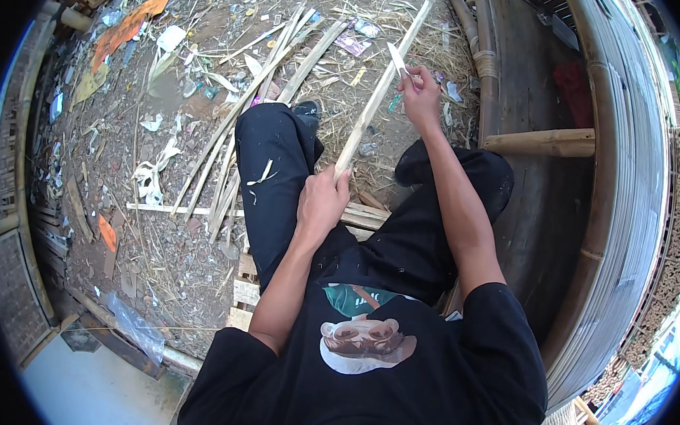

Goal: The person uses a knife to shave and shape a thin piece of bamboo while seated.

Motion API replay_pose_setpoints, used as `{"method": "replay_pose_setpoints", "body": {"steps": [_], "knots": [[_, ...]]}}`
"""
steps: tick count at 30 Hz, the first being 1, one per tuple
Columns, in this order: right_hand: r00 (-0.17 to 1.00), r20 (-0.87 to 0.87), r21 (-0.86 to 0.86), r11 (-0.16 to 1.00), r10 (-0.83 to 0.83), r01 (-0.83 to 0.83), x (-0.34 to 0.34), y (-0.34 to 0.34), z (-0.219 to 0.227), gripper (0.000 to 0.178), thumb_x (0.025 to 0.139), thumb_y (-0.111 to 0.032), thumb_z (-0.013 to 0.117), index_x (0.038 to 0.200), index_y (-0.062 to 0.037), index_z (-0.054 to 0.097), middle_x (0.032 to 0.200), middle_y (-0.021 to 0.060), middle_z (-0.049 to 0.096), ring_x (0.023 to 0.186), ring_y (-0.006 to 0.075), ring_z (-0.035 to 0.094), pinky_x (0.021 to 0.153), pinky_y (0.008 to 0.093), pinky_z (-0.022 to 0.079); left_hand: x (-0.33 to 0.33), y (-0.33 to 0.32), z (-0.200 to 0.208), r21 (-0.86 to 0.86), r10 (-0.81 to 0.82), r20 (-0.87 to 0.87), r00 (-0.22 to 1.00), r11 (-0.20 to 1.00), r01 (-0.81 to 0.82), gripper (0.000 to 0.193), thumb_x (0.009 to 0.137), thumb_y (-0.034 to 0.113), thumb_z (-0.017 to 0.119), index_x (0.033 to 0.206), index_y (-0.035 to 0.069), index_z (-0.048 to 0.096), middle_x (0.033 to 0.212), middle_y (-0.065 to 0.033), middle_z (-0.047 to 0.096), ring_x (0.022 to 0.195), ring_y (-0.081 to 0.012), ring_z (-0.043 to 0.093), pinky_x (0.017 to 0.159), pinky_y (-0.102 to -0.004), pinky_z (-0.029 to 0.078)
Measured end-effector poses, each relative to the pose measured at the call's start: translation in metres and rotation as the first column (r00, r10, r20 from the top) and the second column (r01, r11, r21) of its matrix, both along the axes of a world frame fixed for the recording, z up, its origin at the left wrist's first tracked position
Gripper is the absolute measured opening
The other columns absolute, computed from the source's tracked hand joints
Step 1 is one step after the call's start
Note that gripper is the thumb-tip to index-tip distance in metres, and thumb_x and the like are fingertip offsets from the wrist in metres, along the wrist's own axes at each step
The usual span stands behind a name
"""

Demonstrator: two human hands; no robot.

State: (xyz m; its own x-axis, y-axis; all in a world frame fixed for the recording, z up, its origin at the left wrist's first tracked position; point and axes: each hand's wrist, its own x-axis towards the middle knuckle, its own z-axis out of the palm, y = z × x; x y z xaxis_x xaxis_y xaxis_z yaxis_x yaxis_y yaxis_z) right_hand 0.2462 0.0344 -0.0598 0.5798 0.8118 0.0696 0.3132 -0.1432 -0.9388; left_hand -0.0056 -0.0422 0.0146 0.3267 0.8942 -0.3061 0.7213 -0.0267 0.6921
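A long pale bamboo strip (376,98) slants up and away from my lap toward the far side. My left hand (322,205) is closed round its near end, between my knees. In my right hand (421,100) is a knife, gripped by a handle mostly hidden in the fingers. The knife's light blade (397,59) points up and left, beside or over the strip's upper part; whether it touches the strip I cannot tell. Pale shavings (263,174) lie on my left trouser leg.
More bamboo strips (236,128) lie in a loose bundle left of my left knee. Shavings, straw and litter cover the dirt ground (105,171). To my right stands a bamboo-framed structure (543,143). A slatted wooden seat (245,292) shows beneath me.
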Motion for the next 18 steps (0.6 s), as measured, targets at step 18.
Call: {"method": "replay_pose_setpoints", "body": {"steps": [18], "knots": [[0.991,-0.117,-0.006,0.998,0.062,-0.063,-0.007,0.004,-0.02,0.014,0.091,-0.012,0.064,0.102,-0.0031,0.065,0.06,-0.0039,0.054,0.053,0.001,0.042,0.047,0.0223,0.031,-0.006,-0.001,-0.011,0.019,0.025,0.079,0.997,0.999,-0.026,0.036,0.094,0.025,0.056,0.08,-0.007,0.061,0.062,-0.0277,0.056,0.063,-0.0448,0.06,0.056,-0.0489,0.044]]}}
